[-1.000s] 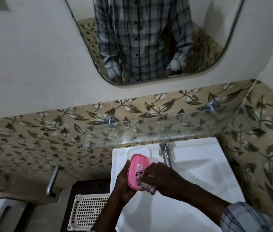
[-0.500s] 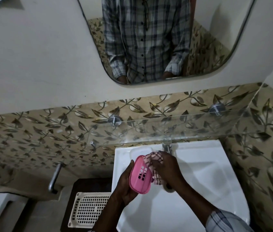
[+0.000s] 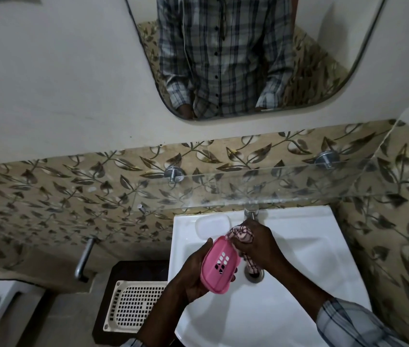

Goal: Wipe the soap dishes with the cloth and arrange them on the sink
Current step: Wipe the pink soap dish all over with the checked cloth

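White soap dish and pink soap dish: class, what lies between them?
Head view: only bare white sink between white soap dish and pink soap dish.

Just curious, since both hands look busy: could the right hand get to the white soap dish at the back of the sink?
Probably yes. The white soap dish lies uncovered just beside the right hand, though that hand holds the checked cloth.

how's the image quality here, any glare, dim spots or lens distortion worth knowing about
Head view: wide-angle lens bows the glass shelf and mirror edges; light is dim, with the tiled wall murky on the left; the white sink is brightest, without washing out; both hands cast soft shadows into the basin; the pink soap dish and cloth stay sharp.
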Motion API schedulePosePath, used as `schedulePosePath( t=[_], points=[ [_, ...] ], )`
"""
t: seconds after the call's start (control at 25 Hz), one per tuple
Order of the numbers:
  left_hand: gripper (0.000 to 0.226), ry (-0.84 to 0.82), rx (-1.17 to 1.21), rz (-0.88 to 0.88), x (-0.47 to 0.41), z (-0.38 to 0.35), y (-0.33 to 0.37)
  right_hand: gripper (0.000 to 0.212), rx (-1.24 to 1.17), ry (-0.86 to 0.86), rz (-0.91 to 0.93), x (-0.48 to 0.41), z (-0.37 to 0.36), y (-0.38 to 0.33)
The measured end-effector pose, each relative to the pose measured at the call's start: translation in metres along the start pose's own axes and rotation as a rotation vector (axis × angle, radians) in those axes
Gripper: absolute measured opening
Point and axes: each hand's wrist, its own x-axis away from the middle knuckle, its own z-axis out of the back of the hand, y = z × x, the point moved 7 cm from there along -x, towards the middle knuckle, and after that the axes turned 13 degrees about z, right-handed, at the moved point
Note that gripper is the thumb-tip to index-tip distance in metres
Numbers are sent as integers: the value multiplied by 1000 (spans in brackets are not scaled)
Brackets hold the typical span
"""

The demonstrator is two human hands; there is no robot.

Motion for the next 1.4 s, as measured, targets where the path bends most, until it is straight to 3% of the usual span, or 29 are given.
schedulePosePath(
  t=[0.12, 0.28, 0.4, 0.6, 0.8, 0.92, 1.04, 1.12, 1.16, 1.24, 1.28, 1.4],
  points=[
    [64, -4, -7, 8, 3, -8, -3, 45, 13, -82, 227, 5, -2, -10],
    [63, 2, 20, -17, 4, -25, -2, 23, 207, -77, 524, 14, 3, -28],
    [63, -7, 30, -26, 6, -32, 1, 33, 387, -63, 642, 19, 2, -38],
    [70, 34, -87, -13, 9, -32, 6, 27, 283, -76, 521, 16, 5, -33],
    [55, 129, -167, -77, 15, -35, 9, 17, 144, -63, 377, 6, 10, -30],
    [53, 134, -225, -132, 17, -36, 13, 18, 192, -57, 309, -6, 11, -35],
    [49, 175, -261, -197, 11, -34, 7, 32, 329, -45, 27, -14, 5, -15],
    [44, 198, -268, -237, 8, -31, -2, 24, 378, -99, -200, -12, 1, 7],
    [44, 218, -255, -246, 7, -27, -4, 14, 405, -155, -272, -10, 0, 17],
    [46, 258, -242, -257, 5, -19, -4, 15, 393, -200, -369, -4, 1, 26],
    [47, 268, -219, -242, 5, -16, -4, 15, 334, -165, -303, -5, 1, 21],
    [56, 203, -142, -153, 3, -11, 3, 7, 248, -108, 339, -11, -6, -33]
  ],
)
